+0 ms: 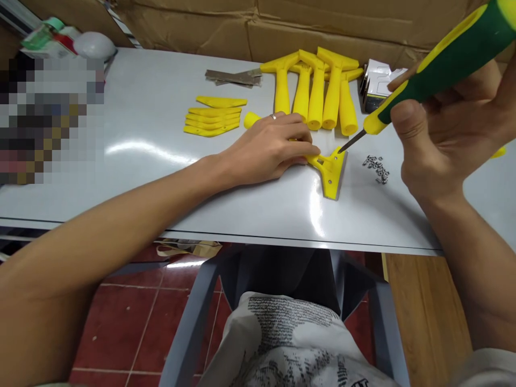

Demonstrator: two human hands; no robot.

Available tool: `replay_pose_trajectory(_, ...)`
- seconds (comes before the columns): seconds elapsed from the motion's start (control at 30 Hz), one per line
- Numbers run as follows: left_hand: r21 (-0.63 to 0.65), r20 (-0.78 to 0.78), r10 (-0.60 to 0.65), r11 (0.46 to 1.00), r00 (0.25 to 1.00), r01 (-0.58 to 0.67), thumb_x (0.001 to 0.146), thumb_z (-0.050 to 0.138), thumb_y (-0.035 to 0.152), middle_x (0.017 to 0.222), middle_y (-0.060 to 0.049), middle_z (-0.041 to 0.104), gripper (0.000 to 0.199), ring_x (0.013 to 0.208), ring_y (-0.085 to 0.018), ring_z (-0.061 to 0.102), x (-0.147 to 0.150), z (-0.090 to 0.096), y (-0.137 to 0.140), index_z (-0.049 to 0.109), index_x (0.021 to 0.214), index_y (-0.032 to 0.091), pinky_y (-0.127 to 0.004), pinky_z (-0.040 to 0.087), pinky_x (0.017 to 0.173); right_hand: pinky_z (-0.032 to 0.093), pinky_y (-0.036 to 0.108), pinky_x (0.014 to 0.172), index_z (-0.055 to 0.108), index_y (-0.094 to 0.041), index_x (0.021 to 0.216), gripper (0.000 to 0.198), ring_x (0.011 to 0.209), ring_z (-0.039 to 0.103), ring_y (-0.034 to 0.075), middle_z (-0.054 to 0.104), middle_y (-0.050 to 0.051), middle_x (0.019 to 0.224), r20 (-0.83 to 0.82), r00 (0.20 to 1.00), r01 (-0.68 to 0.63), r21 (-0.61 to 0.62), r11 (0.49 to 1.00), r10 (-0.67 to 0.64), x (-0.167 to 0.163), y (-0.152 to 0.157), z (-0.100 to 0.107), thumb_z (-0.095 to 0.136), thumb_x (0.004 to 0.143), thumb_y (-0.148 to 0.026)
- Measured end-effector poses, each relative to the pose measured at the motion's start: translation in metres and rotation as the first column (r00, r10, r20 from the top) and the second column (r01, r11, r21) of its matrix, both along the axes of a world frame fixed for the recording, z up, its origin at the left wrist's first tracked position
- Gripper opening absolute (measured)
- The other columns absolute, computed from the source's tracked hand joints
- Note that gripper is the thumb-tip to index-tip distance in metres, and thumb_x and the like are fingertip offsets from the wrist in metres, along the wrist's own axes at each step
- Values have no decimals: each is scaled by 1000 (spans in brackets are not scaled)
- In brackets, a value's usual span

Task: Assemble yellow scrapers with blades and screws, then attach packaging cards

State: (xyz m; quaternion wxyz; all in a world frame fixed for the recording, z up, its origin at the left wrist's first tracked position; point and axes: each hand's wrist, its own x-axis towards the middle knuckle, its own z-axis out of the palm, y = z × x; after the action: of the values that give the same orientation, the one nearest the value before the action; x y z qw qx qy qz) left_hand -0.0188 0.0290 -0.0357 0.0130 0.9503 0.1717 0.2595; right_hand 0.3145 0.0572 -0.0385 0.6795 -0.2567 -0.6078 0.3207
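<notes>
My left hand is closed around the handle of a yellow scraper, holding it down on the white table. A metal blade edge shows along the scraper's right side, and small screws sit in its head. In my right hand is a green and yellow screwdriver, tilted down to the left. Its tip meets the scraper head near the upper screw; whether it sits in the screw I cannot tell. A pile of small screws lies between the scraper and my right hand.
Several yellow scraper handles lie at the back, near brown cardboard. Flat metal blades and several yellow strips are left of them. Small boxes stand at the back right. The table's front edge runs before my body.
</notes>
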Motion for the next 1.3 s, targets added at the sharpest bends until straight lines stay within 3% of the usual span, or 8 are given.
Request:
replay_pose_trajectory(0.13,40,-14,1,999,1000,-1,116,55,34,114,-10,79,28,114,-30,74,0,0,0,80,128,29,-45,58,86,72,23,77,46,-61,167,72,161,57,37,37,-17,185,-66,997,23,-49,999,-26,-15,-19,-1,43,102,-93)
replay_pose_trajectory(0.4,8,-19,2,1000,1000,-2,117,53,36,116,-9,78,30,115,-30,74,1,0,0,80,128,28,-46,58,90,73,21,76,44,-61,169,83,155,65,35,22,-18,190,24,1000,-1,-42,999,2,-41,-53,-1,45,95,-100)
replay_pose_trajectory(0.5,-14,-12,1,1000,1000,-1,116,54,36,117,-8,78,30,116,-30,73,1,0,0,80,128,29,-47,59,92,69,17,73,48,-62,164,84,135,79,26,27,-18,189,176,983,31,135,990,-55,-36,-34,8,70,89,-92)
replay_pose_trajectory(0.6,-4,-15,-1,1000,1000,1,116,54,35,117,-8,78,29,116,-30,73,0,-1,0,80,129,29,-47,58,91,68,16,74,52,-63,160,82,104,83,11,45,-18,178,335,926,14,428,904,-173,-32,-19,19,85,86,-76)
replay_pose_trajectory(0.73,-12,-10,0,1000,1000,0,116,55,33,118,-8,78,29,117,-31,73,0,-1,1,80,130,31,-47,58,92,72,23,81,48,-60,166,82,104,80,12,51,-13,171,439,870,-56,539,840,-224,-29,-18,29,76,92,-78)
replay_pose_trajectory(0.93,-14,22,2,1000,1000,-1,114,59,33,115,-8,78,26,116,-30,73,0,-3,1,81,129,32,-47,58,91,78,30,87,40,-54,169,99,137,78,27,36,-8,182,370,925,30,160,987,-89,-39,-49,21,76,85,-93)
replay_pose_trajectory(1.03,8,27,8,1000,1000,-8,114,61,34,113,-8,78,25,113,-30,74,1,-4,0,81,128,31,-47,59,89,79,32,82,33,-53,172,102,143,75,31,39,-3,180,256,964,80,-5,997,-76,-52,-59,12,69,87,-97)
replay_pose_trajectory(1.3,98,-13,0,995,1000,1,116,56,36,107,-7,78,27,106,-27,76,1,1,-8,80,127,30,-44,60,82,76,27,70,46,-47,161,97,124,79,24,64,0,141,297,942,144,59,988,-156,-41,-40,3,79,82,-93)
